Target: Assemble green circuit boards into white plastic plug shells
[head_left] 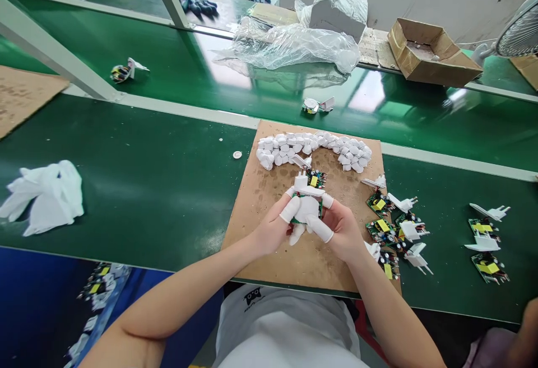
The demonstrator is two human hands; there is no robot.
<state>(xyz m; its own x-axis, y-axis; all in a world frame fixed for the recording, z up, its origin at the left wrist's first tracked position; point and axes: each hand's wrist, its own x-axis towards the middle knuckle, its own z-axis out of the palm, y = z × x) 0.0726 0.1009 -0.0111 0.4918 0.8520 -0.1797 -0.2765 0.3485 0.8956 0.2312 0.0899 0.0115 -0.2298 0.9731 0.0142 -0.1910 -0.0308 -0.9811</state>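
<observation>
My left hand (275, 223) and my right hand (343, 229) meet over the cardboard sheet, with white finger cots on several fingers. Between them they grip a charger circuit board (321, 209), its green edge partly showing. A white plug piece (303, 184) with prongs points away from me at the board's far side. My fingers and thumbs cover most of the board. Just beyond lies another circuit board (316, 179) with a yellow component. Past it, small white pieces (286, 147) are heaped in a curved row.
Several boards with plug pieces (382, 225) lie right of my hands, others (487, 267) farther right. A cardboard sheet (252, 245) is underneath. White gloves (54, 197) lie left. Boards (311, 106) rest on the green belt (269, 93), beyond a metal rail (189, 113).
</observation>
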